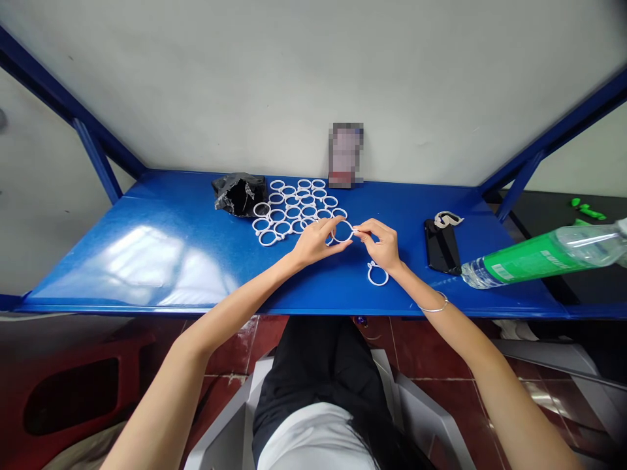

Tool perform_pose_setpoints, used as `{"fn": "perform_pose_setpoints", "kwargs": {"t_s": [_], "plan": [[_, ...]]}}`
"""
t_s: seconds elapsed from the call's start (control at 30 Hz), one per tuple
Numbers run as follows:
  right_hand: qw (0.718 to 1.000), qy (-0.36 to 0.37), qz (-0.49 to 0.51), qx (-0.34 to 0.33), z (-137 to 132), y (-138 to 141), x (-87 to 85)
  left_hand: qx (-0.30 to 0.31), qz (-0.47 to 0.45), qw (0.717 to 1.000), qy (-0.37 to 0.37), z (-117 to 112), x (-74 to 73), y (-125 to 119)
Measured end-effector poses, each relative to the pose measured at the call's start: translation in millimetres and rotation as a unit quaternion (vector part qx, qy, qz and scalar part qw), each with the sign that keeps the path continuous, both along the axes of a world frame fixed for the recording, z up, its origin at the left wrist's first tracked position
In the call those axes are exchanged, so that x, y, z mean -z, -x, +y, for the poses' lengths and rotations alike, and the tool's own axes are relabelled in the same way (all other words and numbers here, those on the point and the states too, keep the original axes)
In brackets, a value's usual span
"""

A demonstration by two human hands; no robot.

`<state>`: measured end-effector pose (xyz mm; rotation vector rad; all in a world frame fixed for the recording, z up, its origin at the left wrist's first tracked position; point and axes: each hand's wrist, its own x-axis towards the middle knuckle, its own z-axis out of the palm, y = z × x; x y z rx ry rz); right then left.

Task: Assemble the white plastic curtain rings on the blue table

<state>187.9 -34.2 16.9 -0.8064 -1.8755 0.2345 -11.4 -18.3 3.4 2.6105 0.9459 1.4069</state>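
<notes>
A white plastic curtain ring (351,227) with a small eyelet is held up between both hands, just above the blue tabletop (196,261). My left hand (316,240) grips its left side, thumb below and fingers above. At the ring's right side, my right hand (383,244) pinches the small eyelet part between thumb and fingers. Another white curtain ring (377,284) lies alone below my right hand. Many similar linked-looking rings (292,217) are spread flat beyond my left hand; whether they are joined or only touching I cannot tell.
A crumpled black plastic bag (240,194) lies left of the rings. A blurred upright panel (345,155) leans on the wall. To the right are a black phone (441,248), a white hair claw (447,220) and a green-labelled bottle (529,258). Blue frame posts (98,160) flank the table.
</notes>
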Motion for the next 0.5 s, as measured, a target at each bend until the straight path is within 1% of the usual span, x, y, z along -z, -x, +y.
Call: {"fn": "perform_pose_setpoints", "kwargs": {"t_s": [0.23,0.37,0.5], "plan": [[1.000,0.015,-0.007,0.013,-0.7,-0.5,-0.5,0.001,0.019,1.000,0.019,0.5,1.8,0.5],[1.000,0.008,-0.003,0.013,-1.5,-0.2,-0.9,0.002,0.023,0.999,0.023,0.0,0.0,0.5],[0.999,0.016,-0.013,0.033,-2.7,0.1,-1.6,0.000,0.029,0.999,0.017,0.8,-2.0,0.1]]}}
